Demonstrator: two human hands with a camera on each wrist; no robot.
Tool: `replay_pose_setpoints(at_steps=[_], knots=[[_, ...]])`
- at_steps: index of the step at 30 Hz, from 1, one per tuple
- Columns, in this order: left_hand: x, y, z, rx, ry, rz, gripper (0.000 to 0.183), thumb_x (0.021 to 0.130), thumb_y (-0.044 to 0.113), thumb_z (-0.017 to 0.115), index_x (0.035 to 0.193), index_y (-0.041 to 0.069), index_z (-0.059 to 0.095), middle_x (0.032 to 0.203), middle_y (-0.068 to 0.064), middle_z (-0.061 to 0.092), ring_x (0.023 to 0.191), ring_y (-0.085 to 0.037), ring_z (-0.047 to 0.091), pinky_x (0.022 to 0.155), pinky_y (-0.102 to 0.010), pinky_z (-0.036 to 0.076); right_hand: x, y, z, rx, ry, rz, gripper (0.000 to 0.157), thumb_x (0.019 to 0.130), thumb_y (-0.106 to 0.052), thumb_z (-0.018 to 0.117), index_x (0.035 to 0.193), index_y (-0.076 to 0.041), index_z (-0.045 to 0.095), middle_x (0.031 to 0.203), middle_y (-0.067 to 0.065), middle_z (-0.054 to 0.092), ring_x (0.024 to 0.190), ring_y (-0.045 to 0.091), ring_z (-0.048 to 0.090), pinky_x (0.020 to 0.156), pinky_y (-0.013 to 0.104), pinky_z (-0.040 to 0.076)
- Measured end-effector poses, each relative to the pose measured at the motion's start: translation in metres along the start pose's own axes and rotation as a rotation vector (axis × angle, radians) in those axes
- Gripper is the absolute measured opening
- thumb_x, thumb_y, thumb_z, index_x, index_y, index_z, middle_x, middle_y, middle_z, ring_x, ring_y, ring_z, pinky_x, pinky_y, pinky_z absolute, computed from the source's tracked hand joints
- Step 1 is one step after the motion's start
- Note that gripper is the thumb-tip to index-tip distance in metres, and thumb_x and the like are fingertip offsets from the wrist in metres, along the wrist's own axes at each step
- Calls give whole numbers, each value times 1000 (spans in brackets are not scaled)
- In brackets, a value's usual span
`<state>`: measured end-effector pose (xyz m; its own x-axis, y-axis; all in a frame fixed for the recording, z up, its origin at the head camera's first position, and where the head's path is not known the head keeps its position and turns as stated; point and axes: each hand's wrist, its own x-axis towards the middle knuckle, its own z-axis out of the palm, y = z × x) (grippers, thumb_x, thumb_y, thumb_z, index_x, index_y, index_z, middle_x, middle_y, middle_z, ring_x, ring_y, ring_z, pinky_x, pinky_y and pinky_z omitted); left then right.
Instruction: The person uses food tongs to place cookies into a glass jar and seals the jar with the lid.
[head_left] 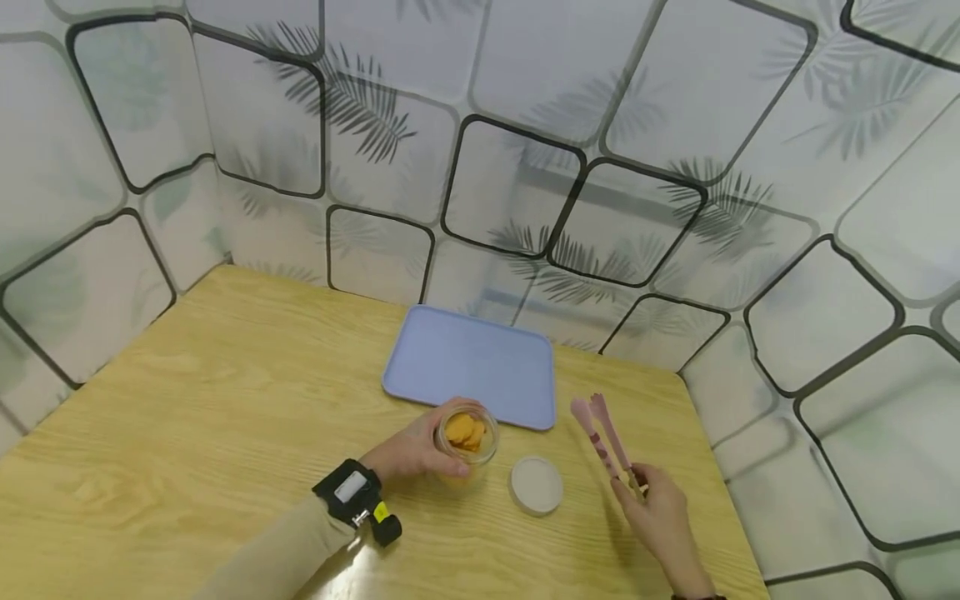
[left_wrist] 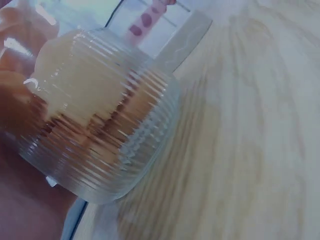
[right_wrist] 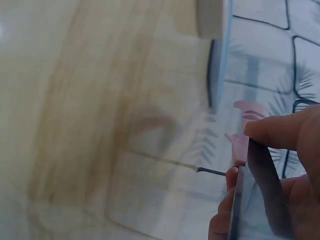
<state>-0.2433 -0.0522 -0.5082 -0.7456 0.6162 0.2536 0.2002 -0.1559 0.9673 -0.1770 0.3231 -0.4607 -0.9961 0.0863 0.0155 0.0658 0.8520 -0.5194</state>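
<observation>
My left hand (head_left: 412, 450) grips a clear ribbed jar (left_wrist: 150, 130) around its side, thumb in front. Inside the jar, which has no lid on, lie orange-yellow pieces (head_left: 465, 431). My right hand (head_left: 658, 510) holds pink tongs (head_left: 613, 435) by their handles, thumb on one arm and fingers on the other. The tongs' tips point away from me, slightly apart, with nothing between them. On the table between the two hands lies a round pale lid (head_left: 536, 485), just right of the jar.
A blue-lilac tray (head_left: 472, 362) lies behind the jar, near the back wall. The wooden table (head_left: 247, 375) is bounded by patterned curtain-like walls (head_left: 390, 150) at the back and both sides.
</observation>
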Motion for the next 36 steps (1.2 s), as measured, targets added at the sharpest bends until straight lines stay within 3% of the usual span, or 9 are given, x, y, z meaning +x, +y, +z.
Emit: replay_pose_setpoints(at_steps=[7, 14, 18, 22, 26, 30, 32, 34, 36], knots=[[-4, 8, 5, 145, 108, -20, 80, 71, 18, 94, 139, 21, 53, 137, 0, 59, 126, -21, 53, 111, -39, 40, 15, 10, 11, -106, -26, -6, 49, 94, -24, 71, 122, 16, 62, 107, 29, 70, 79, 24, 62, 63, 34, 52], [-4, 10, 7, 111, 82, -46, 80, 74, 18, 92, 141, 19, 48, 139, -2, 55, 127, -22, 51, 110, -34, 42, 23, 8, 14, -100, -101, 39, 56, 93, -24, 71, 128, 17, 55, 103, 26, 70, 75, 23, 66, 56, 33, 53], [-6, 7, 6, 85, 80, -31, 79, 76, 20, 91, 142, 19, 48, 139, -3, 55, 127, -22, 51, 109, -33, 41, 23, 4, 16, -144, -94, 25, 66, 93, -29, 72, 134, 17, 49, 110, 31, 64, 89, 34, 67, 66, 43, 57], [-7, 3, 5, 59, 77, -8, 78, 77, 20, 90, 143, 18, 48, 139, -4, 55, 126, -20, 51, 110, -33, 40, 21, -6, 19, -218, 17, -90, 66, 94, -33, 71, 136, 14, 50, 112, 35, 58, 89, 38, 61, 64, 46, 54], [-7, 1, 4, 44, 70, 4, 78, 78, 21, 89, 145, 16, 47, 139, -5, 55, 126, -20, 51, 110, -33, 39, 17, -21, 26, -209, 94, -321, 57, 90, -30, 78, 131, 4, 60, 117, 28, 59, 83, 30, 60, 60, 39, 51], [-7, 0, 4, 44, 68, 10, 79, 78, 22, 89, 145, 15, 47, 138, -6, 55, 126, -20, 52, 111, -36, 38, 13, -35, 36, -197, -36, -471, 57, 87, -39, 80, 130, -6, 64, 130, 19, 59, 98, 27, 63, 67, 38, 54], [-6, 0, 4, 44, 66, 14, 80, 78, 23, 88, 145, 14, 46, 138, -6, 55, 126, -20, 52, 111, -37, 38, 12, -42, 42, -216, -116, -484, 62, 86, -51, 78, 131, -9, 65, 132, 16, 60, 101, 25, 64, 70, 38, 55], [-5, -1, 4, 45, 63, 17, 80, 78, 25, 88, 146, 14, 46, 139, -7, 55, 126, -20, 52, 112, -36, 38, 13, -46, 48, -238, -182, -469, 71, 84, -61, 74, 135, -12, 63, 114, 9, 64, 92, 21, 63, 71, 38, 55], [-4, -1, 4, 45, 60, 22, 80, 78, 26, 88, 146, 13, 46, 139, -7, 55, 126, -20, 52, 112, -36, 38, 13, -50, 54, -268, -219, -451, 79, 81, -68, 73, 138, -14, 62, 112, 8, 64, 90, 20, 62, 71, 38, 55]])
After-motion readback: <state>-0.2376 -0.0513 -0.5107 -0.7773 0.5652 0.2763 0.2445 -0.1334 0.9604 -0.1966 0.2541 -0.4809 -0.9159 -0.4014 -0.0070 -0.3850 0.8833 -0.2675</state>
